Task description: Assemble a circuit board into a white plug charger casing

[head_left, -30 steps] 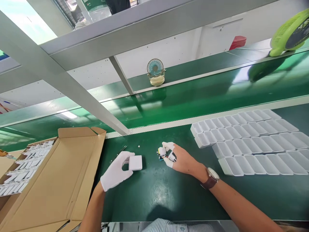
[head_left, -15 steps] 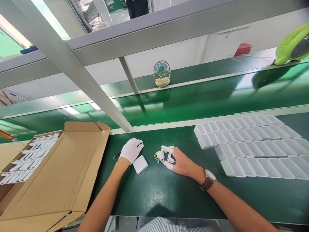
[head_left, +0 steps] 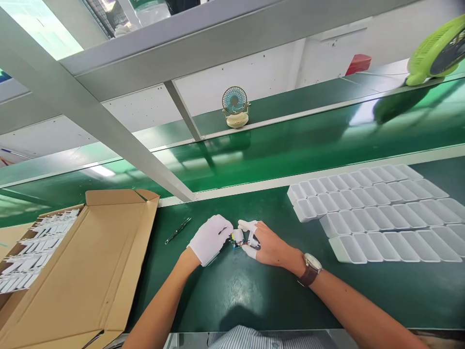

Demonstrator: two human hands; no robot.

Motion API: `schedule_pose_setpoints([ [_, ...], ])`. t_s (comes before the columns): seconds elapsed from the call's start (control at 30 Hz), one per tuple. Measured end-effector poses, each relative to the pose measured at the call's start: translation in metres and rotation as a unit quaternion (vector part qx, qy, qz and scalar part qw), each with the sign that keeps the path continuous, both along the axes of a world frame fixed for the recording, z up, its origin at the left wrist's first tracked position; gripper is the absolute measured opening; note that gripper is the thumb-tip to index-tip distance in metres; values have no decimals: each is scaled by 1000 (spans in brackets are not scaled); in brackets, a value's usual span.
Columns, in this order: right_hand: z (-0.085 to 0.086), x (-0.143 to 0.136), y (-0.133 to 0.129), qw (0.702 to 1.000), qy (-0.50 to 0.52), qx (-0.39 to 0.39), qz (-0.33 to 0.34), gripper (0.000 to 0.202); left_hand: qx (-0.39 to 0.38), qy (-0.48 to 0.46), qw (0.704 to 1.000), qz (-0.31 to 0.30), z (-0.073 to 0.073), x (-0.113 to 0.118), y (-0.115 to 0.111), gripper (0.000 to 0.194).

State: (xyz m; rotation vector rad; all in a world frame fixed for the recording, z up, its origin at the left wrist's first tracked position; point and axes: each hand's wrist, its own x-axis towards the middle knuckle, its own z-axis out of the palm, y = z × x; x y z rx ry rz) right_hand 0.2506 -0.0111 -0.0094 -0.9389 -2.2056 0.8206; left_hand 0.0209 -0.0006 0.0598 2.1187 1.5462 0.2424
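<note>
Circuit board [head_left: 237, 239] sits between the hands over the green bench [head_left: 276, 300], right hand [head_left: 271, 246] pinching a white piece [head_left: 253, 238] beside it, left hand [head_left: 209, 238] fingers bunched at its edge, grip unclear, in apparent positioning whose next move calls for steadiness.

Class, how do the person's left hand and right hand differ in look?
The left hand wears a white glove over its back; the right hand has a bare back, with white coverings on fingers. The right hand has a strapped watch at its wrist; the left hand shows none. Both are at the small circuit assembly.
</note>
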Motion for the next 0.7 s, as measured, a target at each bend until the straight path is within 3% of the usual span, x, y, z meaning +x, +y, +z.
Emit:
schedule_pose_setpoints([
  [0.27, 4, -2, -1, 1000, -2, -10, -2, 62, 47, 106, 986, -122, -5, 0, -4, 32],
  [0.43, 4, -2, -1, 1000, -5, -3, -12, 65, 92, 69, 990, -80, -7, -7, -16, 43],
  [0.57, -2, -1, -1, 1000, -2, 14, -17, 70, 64, 64, 991, -97, 1, 5, -26, 19],
  [0.7, -5, -1, -1, 999, -6, 31, -6, 72, 57, 49, 994, -76, -3, 12, -32, 28],
])
